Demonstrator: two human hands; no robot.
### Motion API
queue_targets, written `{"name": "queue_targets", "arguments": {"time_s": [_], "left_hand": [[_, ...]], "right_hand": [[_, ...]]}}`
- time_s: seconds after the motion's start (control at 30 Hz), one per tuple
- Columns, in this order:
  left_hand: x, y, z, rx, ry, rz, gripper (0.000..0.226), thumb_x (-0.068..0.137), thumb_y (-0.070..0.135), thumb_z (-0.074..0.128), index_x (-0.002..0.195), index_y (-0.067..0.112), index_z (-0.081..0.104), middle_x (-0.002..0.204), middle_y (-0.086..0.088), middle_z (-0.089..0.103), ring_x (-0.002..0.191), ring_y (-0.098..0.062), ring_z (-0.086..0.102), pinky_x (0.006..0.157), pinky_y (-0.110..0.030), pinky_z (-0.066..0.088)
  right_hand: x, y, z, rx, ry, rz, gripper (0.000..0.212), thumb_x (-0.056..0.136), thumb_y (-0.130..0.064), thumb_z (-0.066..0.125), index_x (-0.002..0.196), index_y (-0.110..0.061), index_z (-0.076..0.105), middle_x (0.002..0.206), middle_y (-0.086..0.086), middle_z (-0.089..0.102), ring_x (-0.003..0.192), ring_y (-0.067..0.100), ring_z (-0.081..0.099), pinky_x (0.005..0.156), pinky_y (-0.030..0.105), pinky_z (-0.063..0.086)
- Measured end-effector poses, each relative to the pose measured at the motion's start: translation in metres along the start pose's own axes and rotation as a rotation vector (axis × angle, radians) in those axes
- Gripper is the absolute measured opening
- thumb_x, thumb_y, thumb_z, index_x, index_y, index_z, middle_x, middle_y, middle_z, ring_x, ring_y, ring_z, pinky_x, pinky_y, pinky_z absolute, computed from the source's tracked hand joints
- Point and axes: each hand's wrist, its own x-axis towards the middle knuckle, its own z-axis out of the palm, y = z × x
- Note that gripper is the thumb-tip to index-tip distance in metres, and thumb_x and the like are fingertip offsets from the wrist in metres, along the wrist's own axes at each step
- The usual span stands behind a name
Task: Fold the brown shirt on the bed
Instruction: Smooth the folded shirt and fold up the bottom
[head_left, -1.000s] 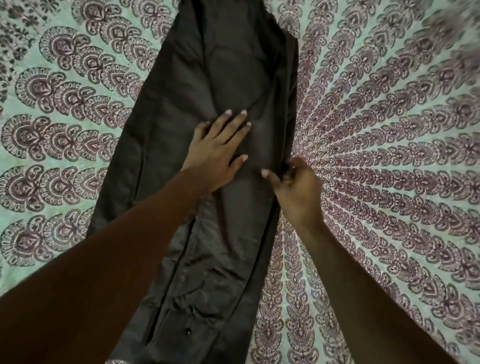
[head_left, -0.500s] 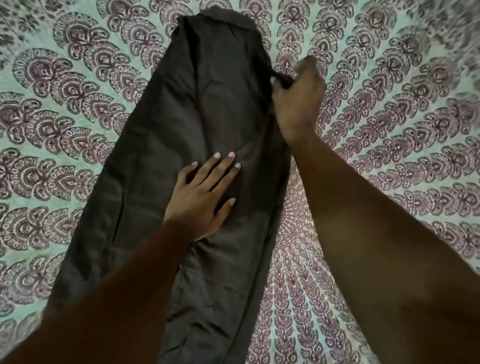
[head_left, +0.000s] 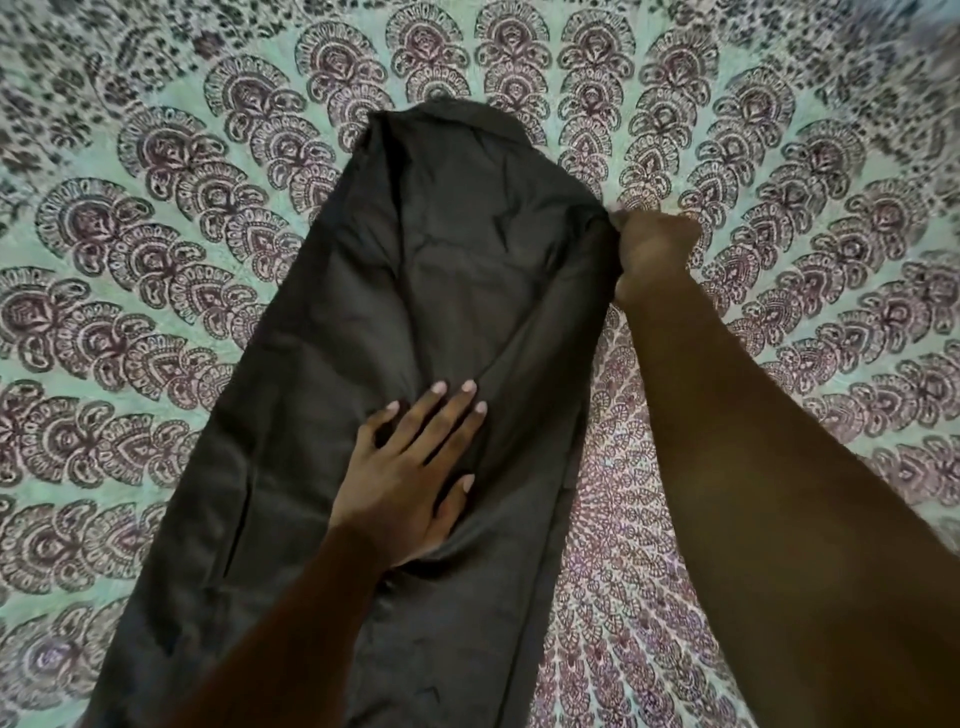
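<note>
Shirt (head_left: 447, 312), brown: lying lengthwise on the patterned bedspread (head_left: 156, 260) as a long narrow strip, sides folded inward, far end pointing away from the person. Left hand (head_left: 410, 483): pressing flat on the cloth near the middle, fingers straight and slightly spread. Right hand (head_left: 654, 254): gripping the right edge farther up, fingers curled tight around a pinch of fabric.

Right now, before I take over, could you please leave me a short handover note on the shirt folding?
Left grip: flat, fingers straight, pressing the middle of the brown shirt.
Right grip: pinches the shirt's right edge near its far end.
The shirt lies as a long narrow strip on the patterned bedspread.
Done: lengthwise folds, it seems.
To do: probably fold it crosswise, then smooth.
</note>
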Motion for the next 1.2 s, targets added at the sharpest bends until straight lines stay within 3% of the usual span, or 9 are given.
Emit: {"name": "queue_targets", "arguments": {"time_s": [0.1, 0.23, 0.37, 0.5, 0.6, 0.7, 0.9, 1.03, 1.2], "left_hand": [[0.000, 0.000, 0.001, -0.002, -0.001, 0.000, 0.075, 0.097, 0.051, 0.047, 0.165, 0.029, 0.023, 0.174, 0.008, 0.013, 0.160, -0.015, 0.018, 0.117, -0.046, 0.028], [0.001, 0.000, 0.001, -0.007, 0.016, 0.001, 0.076, 0.095, 0.051, 0.048, 0.164, 0.029, 0.026, 0.174, 0.008, 0.014, 0.159, -0.014, 0.021, 0.116, -0.047, 0.030], [0.001, 0.000, 0.001, -0.007, 0.022, 0.009, 0.075, 0.095, 0.050, 0.049, 0.163, 0.028, 0.028, 0.174, 0.007, 0.015, 0.158, -0.015, 0.023, 0.116, -0.048, 0.030], [0.001, 0.001, -0.001, -0.023, 0.024, 0.005, 0.075, 0.095, 0.050, 0.049, 0.163, 0.029, 0.028, 0.174, 0.008, 0.014, 0.158, -0.014, 0.022, 0.116, -0.048, 0.029], [0.001, 0.001, -0.005, -0.050, 0.002, 0.006, 0.072, 0.097, 0.050, 0.050, 0.163, 0.030, 0.029, 0.174, 0.009, 0.014, 0.159, -0.013, 0.020, 0.118, -0.047, 0.026], [0.002, 0.003, -0.009, -0.107, 0.018, 0.000, 0.066, 0.096, 0.048, 0.054, 0.158, 0.029, 0.040, 0.171, 0.011, 0.024, 0.157, -0.013, 0.026, 0.118, -0.046, 0.026], [0.092, 0.033, -0.045, -0.499, 0.368, -0.241, 0.034, 0.093, 0.037, 0.058, 0.122, 0.021, 0.065, 0.129, 0.000, 0.063, 0.115, -0.028, 0.058, 0.096, -0.044, 0.044], [0.197, 0.048, -0.068, -0.731, 0.083, -0.432, 0.058, 0.087, 0.058, 0.069, 0.133, 0.025, 0.058, 0.127, 0.002, 0.066, 0.126, -0.025, 0.056, 0.106, -0.048, 0.047], [0.245, 0.030, -0.061, -0.746, 0.076, -0.497, 0.010, 0.095, 0.036, 0.070, 0.094, 0.027, 0.064, 0.107, -0.009, 0.070, 0.109, -0.030, 0.062, 0.095, -0.038, 0.051]], "right_hand": [[0.010, 0.008, -0.007, 0.140, -0.032, 0.068, 0.029, 0.082, 0.007, 0.078, 0.069, -0.014, 0.063, 0.081, 0.005, 0.073, 0.082, 0.023, 0.075, 0.091, 0.042, 0.062], [-0.002, 0.004, -0.020, 0.331, -0.177, 0.041, 0.022, 0.088, 0.015, 0.067, 0.090, -0.007, 0.070, 0.083, 0.012, 0.073, 0.064, 0.016, 0.070, 0.063, 0.027, 0.059], [-0.020, 0.027, -0.037, 0.140, -0.099, -0.093, 0.024, 0.089, 0.006, 0.068, 0.107, -0.009, 0.070, 0.107, 0.014, 0.077, 0.103, 0.025, 0.076, 0.088, 0.045, 0.062], [-0.065, 0.068, -0.058, -0.184, 0.027, -0.345, 0.013, 0.093, -0.013, 0.071, 0.104, -0.006, 0.072, 0.098, 0.007, 0.076, 0.095, 0.021, 0.073, 0.092, 0.042, 0.059], [-0.096, 0.096, -0.071, -0.274, -0.025, -0.328, 0.020, 0.097, -0.026, 0.071, 0.107, -0.009, 0.075, 0.097, 0.001, 0.076, 0.092, 0.015, 0.072, 0.087, 0.028, 0.057], [-0.094, 0.116, -0.075, -0.179, -0.115, -0.272, 0.022, 0.097, -0.028, 0.072, 0.109, -0.010, 0.074, 0.105, 0.007, 0.075, 0.101, 0.020, 0.071, 0.094, 0.034, 0.057], [-0.091, 0.137, -0.074, -0.314, -0.102, -0.556, 0.032, 0.103, -0.028, 0.052, 0.118, -0.006, 0.072, 0.109, 0.012, 0.065, 0.103, 0.025, 0.061, 0.092, 0.033, 0.049], [-0.097, 0.145, -0.072, -0.451, -0.022, -0.716, 0.037, 0.104, -0.025, 0.044, 0.121, -0.005, 0.070, 0.111, 0.010, 0.063, 0.104, 0.024, 0.055, 0.091, 0.040, 0.046], [-0.098, 0.148, -0.073, -0.467, -0.048, -0.806, 0.061, 0.108, -0.050, 0.034, 0.133, -0.005, 0.066, 0.119, 0.013, 0.059, 0.109, 0.031, 0.057, 0.093, 0.051, 0.047]]}}
